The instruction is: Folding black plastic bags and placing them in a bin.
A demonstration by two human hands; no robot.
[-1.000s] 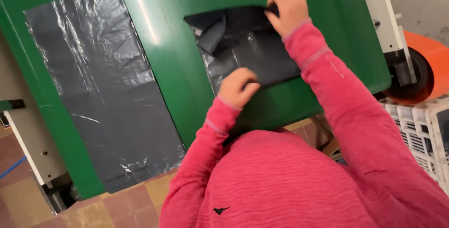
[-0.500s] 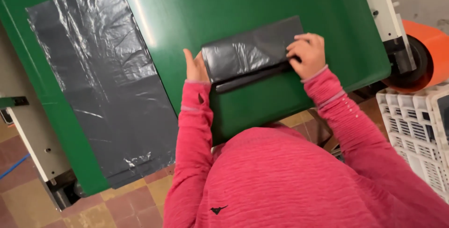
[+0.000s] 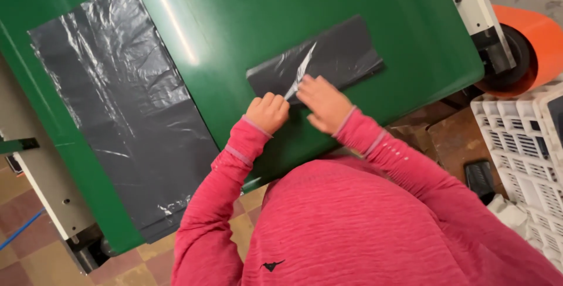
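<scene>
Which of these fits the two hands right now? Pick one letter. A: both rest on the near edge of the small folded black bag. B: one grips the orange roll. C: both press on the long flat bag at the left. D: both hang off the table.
A: the left hand and right hand sit together on the near edge of the folded black bag on the green table, away from the long flat bag.

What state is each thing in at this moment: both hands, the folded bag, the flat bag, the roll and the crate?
Left hand: curled, resting on the folded bag's near edge.
Right hand: fingers flat, pressing the same bag.
Folded black bag: folded into a strip, one crease raised.
Flat black bag: spread out, wrinkled, untouched.
Green table: glossy, bearing both bags.
Orange roll: mounted at the table's end.
White crate: upright on the floor.
</scene>
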